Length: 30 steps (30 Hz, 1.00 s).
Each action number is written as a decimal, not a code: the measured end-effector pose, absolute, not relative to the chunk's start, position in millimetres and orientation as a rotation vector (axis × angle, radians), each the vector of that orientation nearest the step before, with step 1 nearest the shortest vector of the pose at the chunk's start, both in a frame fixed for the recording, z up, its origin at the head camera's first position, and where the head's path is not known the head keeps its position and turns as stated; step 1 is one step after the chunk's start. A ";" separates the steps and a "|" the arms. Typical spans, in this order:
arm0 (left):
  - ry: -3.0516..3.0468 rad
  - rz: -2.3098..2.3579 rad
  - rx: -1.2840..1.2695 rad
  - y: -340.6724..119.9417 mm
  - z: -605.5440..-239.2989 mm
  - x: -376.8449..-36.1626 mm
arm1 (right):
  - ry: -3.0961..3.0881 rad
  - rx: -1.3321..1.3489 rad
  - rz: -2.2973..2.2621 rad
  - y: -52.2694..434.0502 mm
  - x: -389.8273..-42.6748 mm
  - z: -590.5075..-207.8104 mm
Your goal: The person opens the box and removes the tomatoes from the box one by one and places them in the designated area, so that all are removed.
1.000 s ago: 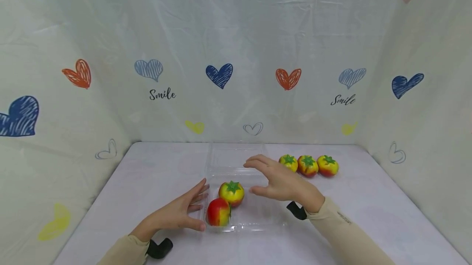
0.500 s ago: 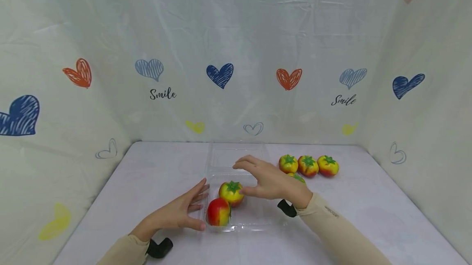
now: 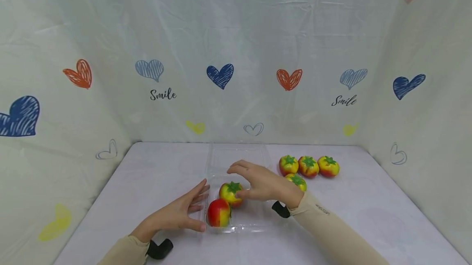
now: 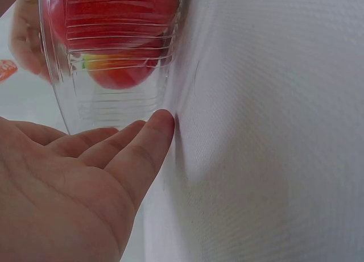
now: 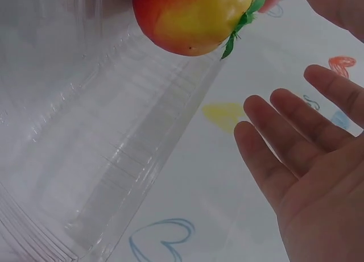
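In the head view, a clear plastic clamshell box (image 3: pixel 254 229) lies with its lid (image 3: pixel 237 156) folded back. Inside at its left are two red-and-yellow fruits with green leafy tops, persimmon-like: one upright (image 3: pixel 228 193), one on its side (image 3: pixel 218 212). My left hand (image 3: pixel 177 212) stays beside the left wall, fingers straight; the left wrist view puts its fingertips (image 4: pixel 162 123) at or very near the box (image 4: pixel 62 91). Above the upright fruit hovers my right hand (image 3: pixel 267 183), fingers spread and slightly bent. Nothing is in its grasp in the right wrist view.
At the back right, three similar fruits stand in a row (image 3: pixel 308 166). Another fruit (image 3: pixel 296 181) sits in front of them, partly behind my right wrist. White cloth walls with printed hearts (image 3: pixel 220 75) border the table (image 3: pixel 166 162) at the back and sides.
My right hand has moved left, from beside the upright fruit to over it, uncovering more of the fruits at the right. My left hand and the box have stayed put.
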<state>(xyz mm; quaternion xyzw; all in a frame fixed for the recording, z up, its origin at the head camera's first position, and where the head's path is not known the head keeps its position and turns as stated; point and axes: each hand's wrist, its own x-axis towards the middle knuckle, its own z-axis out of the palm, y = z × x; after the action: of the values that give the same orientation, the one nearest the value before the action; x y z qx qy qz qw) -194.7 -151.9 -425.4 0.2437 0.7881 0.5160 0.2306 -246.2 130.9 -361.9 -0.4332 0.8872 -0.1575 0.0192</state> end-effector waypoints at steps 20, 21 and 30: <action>2.170 1.425 0.668 -151.6 -425.3 -193.9 | 2.697 -1.215 -0.408 120.1 -249.9 -369.9; 2.171 1.424 0.667 -151.5 -425.4 -193.6 | 2.694 -1.214 -0.402 119.7 -250.2 -370.4; 2.158 1.437 0.687 -152.1 -425.6 -193.8 | 2.640 -1.227 -0.432 118.0 -250.9 -372.9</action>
<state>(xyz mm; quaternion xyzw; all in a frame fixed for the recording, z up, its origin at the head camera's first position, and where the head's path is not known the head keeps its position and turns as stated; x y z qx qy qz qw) -193.8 -152.1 -425.6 0.2493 0.7835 0.5216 0.2279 -250.9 118.0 -372.9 -0.4149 0.8926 -0.1461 0.0990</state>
